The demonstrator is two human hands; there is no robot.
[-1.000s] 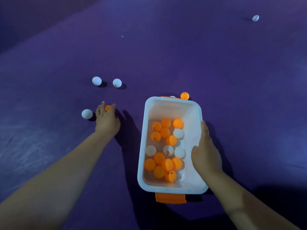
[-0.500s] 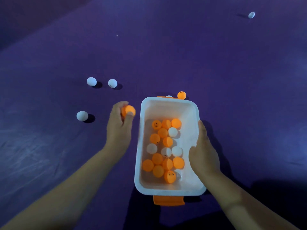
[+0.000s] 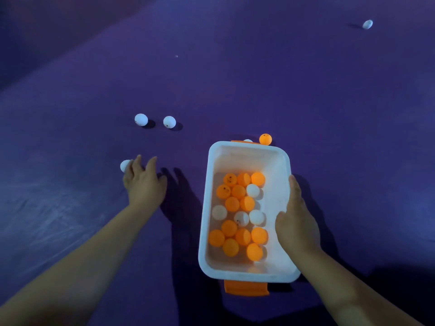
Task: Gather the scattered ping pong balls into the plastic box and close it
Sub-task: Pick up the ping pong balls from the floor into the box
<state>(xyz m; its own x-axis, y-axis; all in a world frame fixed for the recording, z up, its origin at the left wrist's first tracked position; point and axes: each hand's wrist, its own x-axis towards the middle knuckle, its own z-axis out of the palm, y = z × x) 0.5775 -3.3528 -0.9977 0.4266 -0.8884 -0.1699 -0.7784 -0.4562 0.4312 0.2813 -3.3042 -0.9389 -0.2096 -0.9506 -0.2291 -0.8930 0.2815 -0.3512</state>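
A white plastic box (image 3: pixel 204 208) with orange clips lies open on the purple surface and holds several orange and white ping pong balls. My right hand (image 3: pixel 297 220) grips its right rim. My left hand (image 3: pixel 144 182) is out to the left, fingers spread, its fingertips touching a white ball (image 3: pixel 124 165). Two more white balls (image 3: pixel 141 119) (image 3: pixel 169 121) lie farther back on the left. An orange ball (image 3: pixel 265 139) and a mostly hidden white ball (image 3: pixel 247 140) sit just behind the box. One white ball (image 3: pixel 367 24) lies far back right.
A purple cloth (image 3: pixel 306 95) covers the whole surface, with its edge running diagonally across the upper left. An orange clip (image 3: pixel 246 287) sticks out from the box's near end. No lid is visible.
My left hand lifted an orange ball, brought it to the box, let it go, and has moved back left to the white ball. My right hand stays on the box.
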